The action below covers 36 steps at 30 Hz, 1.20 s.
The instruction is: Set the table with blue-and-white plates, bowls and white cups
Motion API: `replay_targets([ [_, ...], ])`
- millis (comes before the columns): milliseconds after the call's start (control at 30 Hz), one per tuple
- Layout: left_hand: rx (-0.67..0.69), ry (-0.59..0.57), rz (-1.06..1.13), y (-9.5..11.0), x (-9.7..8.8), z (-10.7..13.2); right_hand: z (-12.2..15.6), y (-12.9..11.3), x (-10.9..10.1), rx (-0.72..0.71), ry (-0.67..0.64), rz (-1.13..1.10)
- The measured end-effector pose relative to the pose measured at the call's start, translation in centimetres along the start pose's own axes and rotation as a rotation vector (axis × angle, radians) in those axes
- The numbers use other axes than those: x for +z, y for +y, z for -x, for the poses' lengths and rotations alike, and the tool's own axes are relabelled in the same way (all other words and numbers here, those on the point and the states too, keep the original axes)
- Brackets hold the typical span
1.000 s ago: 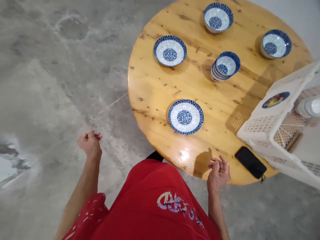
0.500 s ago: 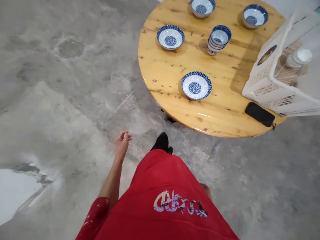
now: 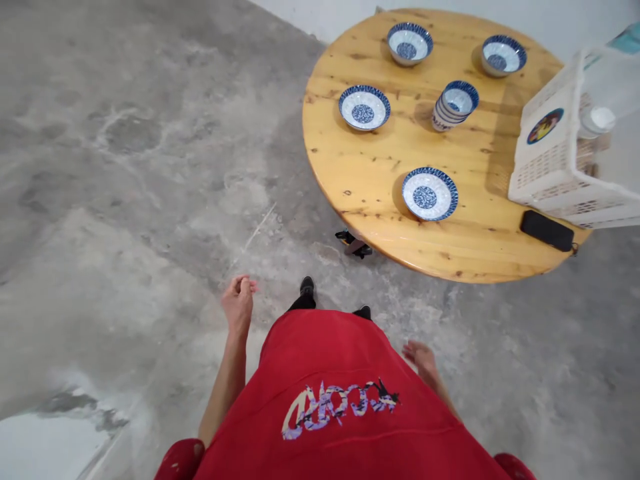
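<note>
My left hand (image 3: 238,301) hangs over the concrete floor at the left of my body. Its fingers are loosely curled with some space between them, and I see nothing in them. On the other side, my right hand (image 3: 423,357) hangs partly behind the red shirt, fingers loosely apart and nothing visible in it. Neither hand touches the round wooden table (image 3: 370,173) ahead. Nearest to me on it is a blue-and-white bowl (image 3: 430,194). Farther off are a left bowl (image 3: 365,108), a back bowl (image 3: 409,44), a back right bowl (image 3: 503,56) and a stack of small bowls (image 3: 454,107).
At the table's right stands a white plastic crate (image 3: 545,160) with a white container (image 3: 597,121) inside. A black phone (image 3: 547,231) lies by the table's near right edge. Behind the table is a white wall (image 3: 320,17). Something dark (image 3: 355,245) shows beneath the table.
The view has shifted, so the table sits lower and farther right. My right hand, mostly hidden before, has come into view. Both shoes now show, apart. The bowls keep their places.
</note>
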<state>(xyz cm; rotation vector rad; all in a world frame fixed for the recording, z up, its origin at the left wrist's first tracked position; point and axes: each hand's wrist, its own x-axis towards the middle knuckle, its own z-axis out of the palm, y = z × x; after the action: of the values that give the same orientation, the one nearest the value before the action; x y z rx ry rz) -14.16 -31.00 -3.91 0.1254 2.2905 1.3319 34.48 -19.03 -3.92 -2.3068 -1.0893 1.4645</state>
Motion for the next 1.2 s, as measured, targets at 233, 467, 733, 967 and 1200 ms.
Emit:
replay_targets([
  [233,0.136,-0.167,-0.054,4.9,-0.1,-9.2,1.5,-9.9,11.0,-0.167,-0.089,-0.199],
  [467,0.249,-0.387,0.046,13.0,10.6,-13.8,3.0,-16.0,13.5,-0.191,0.030,-0.348],
  [733,0.479,-0.654,0.085,25.2,20.1,-13.9,-2.7,-25.0,11.5,-0.283,0.208,-0.556],
  [967,0.501,-0.765,0.012,32.5,28.6,-14.9,-8.5,-34.7,8.3,-0.517,0.189,-0.480],
  [1200,0.531,-0.937,-0.129,39.1,36.6,-15.2,-13.0,-42.3,4.8,-0.567,0.196,-0.453],
])
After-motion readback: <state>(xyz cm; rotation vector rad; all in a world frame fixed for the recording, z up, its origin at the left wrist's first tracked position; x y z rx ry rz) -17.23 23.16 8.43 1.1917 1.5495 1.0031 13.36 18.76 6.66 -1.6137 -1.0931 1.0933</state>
